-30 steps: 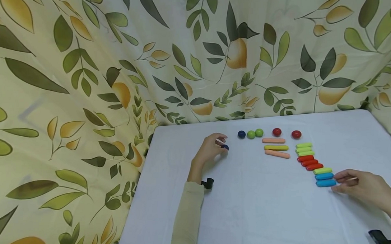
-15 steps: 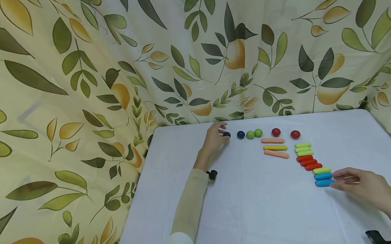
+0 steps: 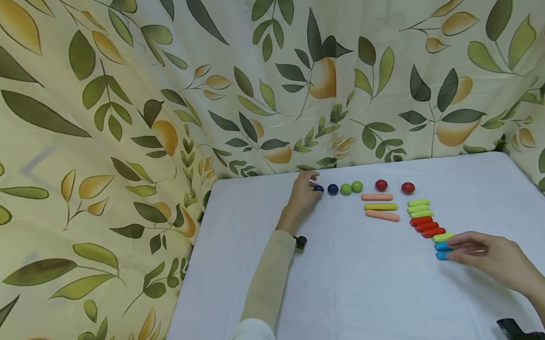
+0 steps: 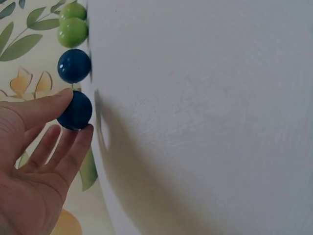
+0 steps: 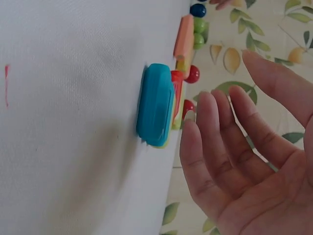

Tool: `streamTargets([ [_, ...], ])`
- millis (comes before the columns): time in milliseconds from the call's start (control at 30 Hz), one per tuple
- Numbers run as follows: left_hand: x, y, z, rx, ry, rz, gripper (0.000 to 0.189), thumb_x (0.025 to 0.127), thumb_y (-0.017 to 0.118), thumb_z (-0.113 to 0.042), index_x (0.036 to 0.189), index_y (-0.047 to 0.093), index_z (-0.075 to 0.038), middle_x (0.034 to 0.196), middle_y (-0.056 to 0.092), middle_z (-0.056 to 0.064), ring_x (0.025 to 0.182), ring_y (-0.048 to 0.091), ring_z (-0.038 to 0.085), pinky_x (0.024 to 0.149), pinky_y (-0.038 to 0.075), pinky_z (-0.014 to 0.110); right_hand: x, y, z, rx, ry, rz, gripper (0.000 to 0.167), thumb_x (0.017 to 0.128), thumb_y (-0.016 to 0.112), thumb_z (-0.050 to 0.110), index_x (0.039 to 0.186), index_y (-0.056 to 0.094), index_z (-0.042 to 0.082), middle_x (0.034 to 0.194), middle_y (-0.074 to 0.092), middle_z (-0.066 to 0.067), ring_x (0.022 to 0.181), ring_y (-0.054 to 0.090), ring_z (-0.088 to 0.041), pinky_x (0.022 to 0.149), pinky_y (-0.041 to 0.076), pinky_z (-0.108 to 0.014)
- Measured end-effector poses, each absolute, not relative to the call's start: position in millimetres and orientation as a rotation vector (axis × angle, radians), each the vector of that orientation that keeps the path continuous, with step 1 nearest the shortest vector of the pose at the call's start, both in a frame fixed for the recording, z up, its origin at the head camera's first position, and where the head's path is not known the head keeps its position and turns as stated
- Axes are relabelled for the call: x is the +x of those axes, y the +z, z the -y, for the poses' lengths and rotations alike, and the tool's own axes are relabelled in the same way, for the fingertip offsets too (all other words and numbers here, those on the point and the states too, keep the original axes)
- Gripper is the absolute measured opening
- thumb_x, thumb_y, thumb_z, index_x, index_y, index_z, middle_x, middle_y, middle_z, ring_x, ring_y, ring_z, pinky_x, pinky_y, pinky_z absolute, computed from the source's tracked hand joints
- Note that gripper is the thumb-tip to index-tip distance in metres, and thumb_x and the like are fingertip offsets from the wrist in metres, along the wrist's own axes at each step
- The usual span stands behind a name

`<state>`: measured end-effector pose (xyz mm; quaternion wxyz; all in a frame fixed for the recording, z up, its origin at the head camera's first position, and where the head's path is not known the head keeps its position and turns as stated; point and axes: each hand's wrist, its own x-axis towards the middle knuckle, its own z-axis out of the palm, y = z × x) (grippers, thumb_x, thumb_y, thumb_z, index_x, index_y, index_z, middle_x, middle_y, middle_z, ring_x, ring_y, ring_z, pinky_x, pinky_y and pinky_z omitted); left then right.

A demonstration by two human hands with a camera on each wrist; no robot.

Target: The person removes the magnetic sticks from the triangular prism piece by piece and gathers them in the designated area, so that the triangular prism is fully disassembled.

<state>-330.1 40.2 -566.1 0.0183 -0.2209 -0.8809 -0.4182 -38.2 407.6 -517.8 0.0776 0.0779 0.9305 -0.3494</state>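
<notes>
My left hand [image 3: 302, 196] is at the table's far edge, pinching a dark blue ball [image 4: 77, 112] between thumb and fingertips. Beside it, at the end of a row, sits a second dark blue ball [image 3: 333, 189]; two green balls [image 3: 351, 188] follow to the right. My right hand [image 3: 496, 257] hovers by the right ends of two blue sticks [image 3: 442, 246], partly covering them in the head view. In the right wrist view its fingers [image 5: 230, 169] are spread and loosely bent, apart from the blue stick [image 5: 155, 105], with nothing held.
Two red balls [image 3: 381, 185] lie farther right in the back row. Below are two salmon sticks [image 3: 377, 197] with a yellow stick [image 3: 380, 206] between them. Light green sticks [image 3: 419, 202] and red sticks [image 3: 426, 226] form a slanting line on the white tabletop [image 3: 357, 287].
My left hand has carried the dark blue ball to the far edge, next to the other blue ball. The right hand has shifted slightly left over the blue sticks' ends.
</notes>
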Motion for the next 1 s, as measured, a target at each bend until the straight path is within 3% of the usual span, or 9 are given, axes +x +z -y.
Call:
streamTargets([
  [133, -328, -568, -42, -0.695, -1.256, 2.757, 0.057, 0.079, 0.088, 0.003, 0.131, 0.066, -0.006, 0.118, 0.063, 0.012, 0.101, 0.069, 0.019, 0.083, 0.054, 0.017, -39, -516, -403, 0.205, -1.059, -2.776, 0.055, 0.091, 0.083, 0.036, 0.126, 0.066, -0.002, 0.108, 0.075, -0.016, 0.099, 0.068, -0.04, 0.078, 0.061, -0.051],
  [267, -326, -567, -43, -0.676, -1.212, 2.787, 0.058, 0.08, 0.089, 0.001, 0.133, 0.066, -0.008, 0.12, 0.062, 0.01, 0.103, 0.068, 0.019, 0.084, 0.053, 0.017, -40, -515, -398, 0.172, -1.08, -2.777, 0.052, 0.092, 0.082, 0.035, 0.127, 0.067, 0.001, 0.109, 0.075, -0.014, 0.102, 0.069, -0.038, 0.076, 0.062, -0.04],
  [400, -325, -564, -43, -0.644, -1.165, 2.817, 0.066, 0.079, 0.09, -0.001, 0.138, 0.063, -0.011, 0.124, 0.061, 0.005, 0.107, 0.067, 0.016, 0.088, 0.054, 0.019, -46, -510, -393, 0.12, -1.097, -2.805, 0.051, 0.091, 0.082, 0.039, 0.126, 0.069, 0.005, 0.109, 0.077, -0.009, 0.095, 0.071, -0.017, 0.069, 0.058, -0.022],
  [500, -324, -561, -43, -0.638, -1.147, 2.83, 0.069, 0.078, 0.09, -0.002, 0.14, 0.062, -0.013, 0.127, 0.061, 0.005, 0.112, 0.067, 0.016, 0.092, 0.053, 0.022, -53, -504, -389, 0.088, -1.113, -2.823, 0.05, 0.092, 0.081, 0.041, 0.126, 0.07, 0.006, 0.107, 0.077, -0.008, 0.089, 0.066, -0.002, 0.068, 0.054, -0.017],
  [600, -322, -558, -41, -0.654, -1.13, 2.838, 0.068, 0.079, 0.09, -0.006, 0.14, 0.062, -0.014, 0.13, 0.059, 0.006, 0.117, 0.065, 0.018, 0.096, 0.052, 0.025, -62, -497, -384, 0.065, -1.139, -2.823, 0.05, 0.094, 0.078, 0.043, 0.128, 0.07, 0.006, 0.112, 0.076, -0.012, 0.093, 0.07, -0.01, 0.069, 0.055, -0.017],
  [667, -318, -555, -39, -0.666, -1.133, 2.83, 0.067, 0.081, 0.09, -0.009, 0.142, 0.061, -0.013, 0.133, 0.058, 0.007, 0.121, 0.064, 0.02, 0.098, 0.052, 0.027, -67, -493, -380, 0.055, -1.141, -2.841, 0.05, 0.095, 0.077, 0.044, 0.127, 0.07, 0.006, 0.115, 0.075, -0.015, 0.099, 0.072, -0.024, 0.071, 0.059, -0.023],
  [767, -311, -549, -33, -0.639, -1.159, 2.799, 0.066, 0.085, 0.087, -0.012, 0.144, 0.058, -0.011, 0.138, 0.056, 0.007, 0.125, 0.061, 0.023, 0.1, 0.052, 0.031, -75, -489, -373, 0.029, -1.125, -2.928, 0.046, 0.095, 0.077, 0.041, 0.124, 0.071, 0.006, 0.118, 0.073, -0.02, 0.104, 0.069, -0.041, 0.075, 0.063, -0.042],
  [867, -301, -542, -22, -0.58, -1.186, 2.761, 0.063, 0.09, 0.083, -0.014, 0.147, 0.056, -0.009, 0.141, 0.055, 0.007, 0.128, 0.058, 0.024, 0.103, 0.05, 0.035, -83, -488, -366, 0.03, -1.056, -3.064, 0.045, 0.094, 0.08, 0.038, 0.122, 0.071, 0.004, 0.121, 0.07, -0.025, 0.106, 0.065, -0.05, 0.076, 0.058, -0.062],
  [1000, -289, -538, -2, -0.521, -1.111, 2.763, 0.066, 0.092, 0.082, -0.022, 0.149, 0.052, -0.011, 0.147, 0.051, 0.005, 0.136, 0.052, 0.024, 0.111, 0.046, 0.038, -96, -490, -360, 0.053, -0.958, -3.214, 0.051, 0.092, 0.082, 0.034, 0.128, 0.066, 0.001, 0.135, 0.057, -0.031, 0.115, 0.056, -0.055, 0.084, 0.051, -0.073],
])
